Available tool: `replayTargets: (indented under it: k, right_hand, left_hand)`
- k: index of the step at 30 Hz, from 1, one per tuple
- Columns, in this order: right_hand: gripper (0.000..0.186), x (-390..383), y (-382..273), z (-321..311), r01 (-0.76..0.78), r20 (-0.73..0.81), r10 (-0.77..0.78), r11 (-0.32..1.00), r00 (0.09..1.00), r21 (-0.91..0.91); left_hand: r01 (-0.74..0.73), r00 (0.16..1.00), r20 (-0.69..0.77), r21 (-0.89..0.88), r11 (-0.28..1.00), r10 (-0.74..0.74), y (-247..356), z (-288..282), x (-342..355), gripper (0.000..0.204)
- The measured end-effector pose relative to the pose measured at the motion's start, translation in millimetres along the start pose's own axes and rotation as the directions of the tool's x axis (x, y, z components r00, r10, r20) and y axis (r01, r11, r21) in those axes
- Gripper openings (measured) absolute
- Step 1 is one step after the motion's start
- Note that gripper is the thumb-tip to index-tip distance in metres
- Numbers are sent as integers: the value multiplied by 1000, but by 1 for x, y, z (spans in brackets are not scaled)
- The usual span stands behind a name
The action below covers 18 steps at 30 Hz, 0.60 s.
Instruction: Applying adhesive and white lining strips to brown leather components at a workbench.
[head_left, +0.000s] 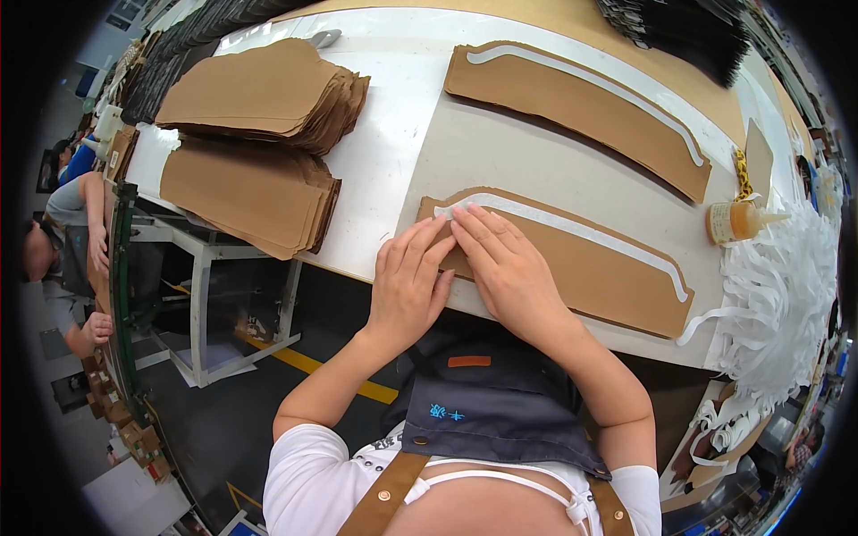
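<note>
My left hand (409, 277) lies at the left end of a brown cardboard panel (590, 277), fingertips on a white curved strip (581, 228) along its upper edge, thumb lower down. Beside it my right hand (505, 272) rests with fingers stretched out, fingertips on the same strip near that end. Neither hand visibly grips anything; what lies under the fingertips is hidden. A second panel (563, 103) with a similar strip lies higher on the grey board (483, 161).
Stacks of brown card (241, 89) lie at the left. At the right are a glue bottle (728, 222), a yellow patterned object (742, 174) and a pile of white strips (769, 304). Black material (670, 36) lies at the back. A co-worker (63, 259) is at far left.
</note>
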State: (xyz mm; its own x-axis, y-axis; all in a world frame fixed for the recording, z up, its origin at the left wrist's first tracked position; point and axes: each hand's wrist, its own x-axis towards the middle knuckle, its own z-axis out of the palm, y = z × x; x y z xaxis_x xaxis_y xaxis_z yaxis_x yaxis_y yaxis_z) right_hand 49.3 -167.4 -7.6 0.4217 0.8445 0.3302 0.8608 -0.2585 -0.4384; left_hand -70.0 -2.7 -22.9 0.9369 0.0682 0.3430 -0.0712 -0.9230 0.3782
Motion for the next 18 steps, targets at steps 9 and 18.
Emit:
replayTargets:
  k: [9, 18]
  right_hand:
    - [49, -2, 1, -3, -27, -13, 27, 999, 1000, 28]
    - [56, -18, 8, -13, -190, -52, 187, 980, 981, -64]
  left_hand:
    - [12, 999, 42, -5, 1000, -11, 7, -10, 7, 55]
    - [-84, 994, 55, -183, 980, 95, 24, 15, 38, 74]
